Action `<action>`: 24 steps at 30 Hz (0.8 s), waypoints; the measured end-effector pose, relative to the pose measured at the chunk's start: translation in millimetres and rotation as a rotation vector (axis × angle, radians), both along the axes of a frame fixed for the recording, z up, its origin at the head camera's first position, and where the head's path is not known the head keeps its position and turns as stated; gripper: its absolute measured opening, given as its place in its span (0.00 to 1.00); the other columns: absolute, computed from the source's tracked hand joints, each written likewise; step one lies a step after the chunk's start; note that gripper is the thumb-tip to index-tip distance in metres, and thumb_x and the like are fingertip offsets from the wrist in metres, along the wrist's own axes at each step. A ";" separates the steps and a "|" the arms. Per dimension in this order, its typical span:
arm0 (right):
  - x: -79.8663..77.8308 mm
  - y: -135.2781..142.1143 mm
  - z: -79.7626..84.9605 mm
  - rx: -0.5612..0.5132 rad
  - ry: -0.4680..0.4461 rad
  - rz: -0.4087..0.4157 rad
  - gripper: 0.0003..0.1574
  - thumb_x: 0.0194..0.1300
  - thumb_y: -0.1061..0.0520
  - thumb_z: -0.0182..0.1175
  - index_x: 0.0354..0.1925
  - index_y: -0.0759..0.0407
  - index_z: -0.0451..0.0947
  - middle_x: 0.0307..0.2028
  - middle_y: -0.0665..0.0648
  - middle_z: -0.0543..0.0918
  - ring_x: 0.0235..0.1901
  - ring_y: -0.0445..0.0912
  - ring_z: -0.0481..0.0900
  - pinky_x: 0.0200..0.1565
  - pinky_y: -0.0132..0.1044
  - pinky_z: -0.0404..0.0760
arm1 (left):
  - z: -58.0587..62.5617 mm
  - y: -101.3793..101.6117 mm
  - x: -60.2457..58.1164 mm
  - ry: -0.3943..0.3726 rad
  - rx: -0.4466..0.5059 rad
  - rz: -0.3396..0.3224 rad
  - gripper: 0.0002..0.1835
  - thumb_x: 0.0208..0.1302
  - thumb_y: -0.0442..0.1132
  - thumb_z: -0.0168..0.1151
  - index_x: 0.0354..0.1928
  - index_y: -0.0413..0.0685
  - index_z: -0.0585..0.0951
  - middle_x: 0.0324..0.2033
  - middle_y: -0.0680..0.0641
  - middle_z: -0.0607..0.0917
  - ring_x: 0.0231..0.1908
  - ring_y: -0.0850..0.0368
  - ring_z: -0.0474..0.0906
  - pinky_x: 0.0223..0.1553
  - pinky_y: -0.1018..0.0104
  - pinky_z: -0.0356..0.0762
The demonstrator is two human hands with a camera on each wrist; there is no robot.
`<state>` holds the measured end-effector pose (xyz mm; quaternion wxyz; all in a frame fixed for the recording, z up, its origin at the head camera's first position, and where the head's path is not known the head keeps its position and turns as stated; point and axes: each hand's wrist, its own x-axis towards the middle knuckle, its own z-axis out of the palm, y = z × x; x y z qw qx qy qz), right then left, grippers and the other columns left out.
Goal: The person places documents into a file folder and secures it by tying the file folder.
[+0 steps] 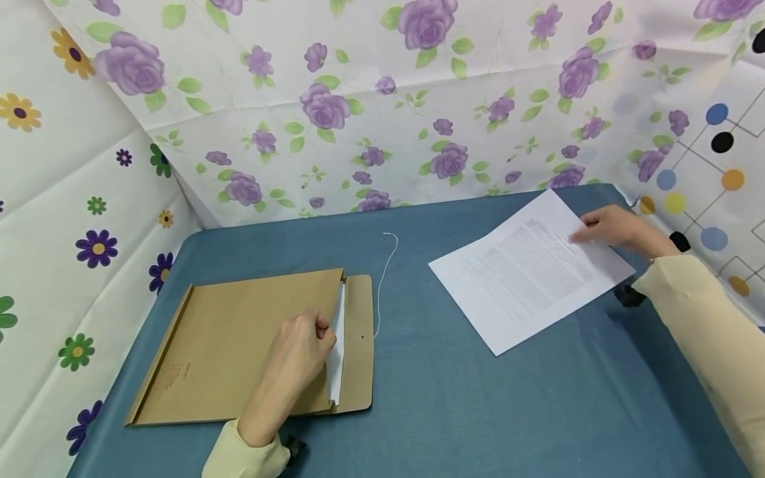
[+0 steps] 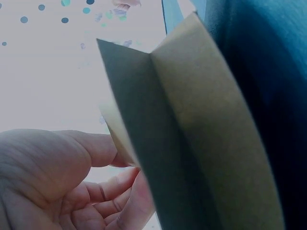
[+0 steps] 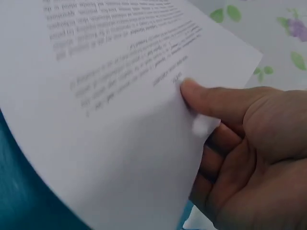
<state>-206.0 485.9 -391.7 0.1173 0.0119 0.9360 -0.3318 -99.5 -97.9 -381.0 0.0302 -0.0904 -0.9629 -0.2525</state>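
Note:
A brown kraft document envelope lies on the left of the table, its flap folded out to the right. White paper shows inside its mouth. My left hand is over the envelope's right part, pinching the edge of its upper panel; in the left wrist view the thumb and curled fingers meet at the brown board. At the right, my right hand holds a printed white sheet by its right edge, thumb on the printed face, fingers behind.
A thin white string trails from the flap onto the blue tablecloth. Flower-patterned white sheeting rises behind the table and at the left, and dotted sheeting stands at the right.

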 end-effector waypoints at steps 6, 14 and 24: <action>10.6 -9.0 5.6 -0.120 -0.064 -0.024 0.22 0.72 0.48 0.66 0.31 0.64 0.75 0.23 0.56 0.80 0.20 0.49 0.78 0.23 0.40 0.76 | 0.0 0.0 0.0 0.005 0.003 -0.002 0.02 0.59 0.26 0.64 0.33 0.37 0.80 0.25 0.46 0.79 0.23 0.55 0.73 0.23 0.64 0.72; 23.7 -17.4 9.1 -0.308 -0.115 -0.014 0.27 0.75 0.49 0.63 0.60 0.68 0.77 0.38 0.60 0.89 0.26 0.57 0.88 0.27 0.46 0.85 | 0.0 0.2 0.8 -0.008 0.003 0.008 0.02 0.60 0.26 0.64 0.33 0.38 0.80 0.25 0.46 0.79 0.23 0.55 0.73 0.23 0.64 0.72; 34.4 -26.2 10.6 -0.454 -0.140 -0.042 0.15 0.77 0.55 0.59 0.58 0.57 0.80 0.41 0.58 0.89 0.31 0.58 0.89 0.30 0.47 0.87 | 0.4 0.3 1.5 0.000 0.003 0.007 0.02 0.60 0.26 0.64 0.33 0.38 0.80 0.24 0.46 0.78 0.23 0.54 0.73 0.23 0.64 0.72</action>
